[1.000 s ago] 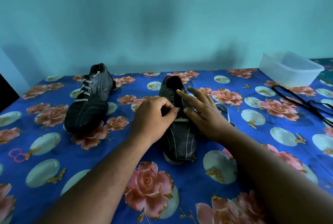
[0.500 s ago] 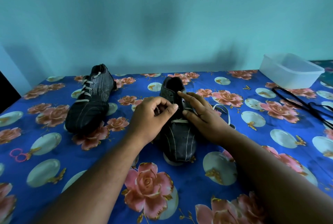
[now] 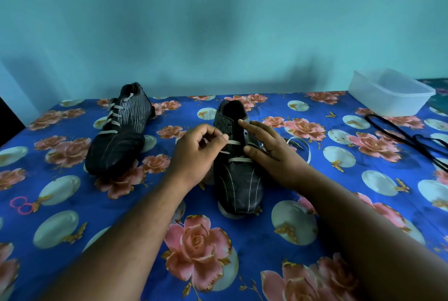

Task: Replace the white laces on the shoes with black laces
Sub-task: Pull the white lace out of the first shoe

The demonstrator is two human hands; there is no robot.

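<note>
Head view: plastic tub (image 3: 390, 93) at surface's (image 3: 315, 208) far-right edge; my left hand (image 3: 197, 152) pinches white lace (image 3: 232, 142), right hand (image 3: 269, 149) flat on shoe (image 3: 236, 174).

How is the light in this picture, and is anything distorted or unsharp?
Head view: dim, bluish light; soft shadows on the wall; the wide lens bends the table edges; the black laces at right look slightly soft.

My left hand (image 3: 198, 152) is pinching the white lace (image 3: 234, 142) on the near shoe (image 3: 236, 165), while my right hand (image 3: 271, 152) is resting on its side; 1 laced shoe (image 3: 118, 133) is sitting to the left
</note>
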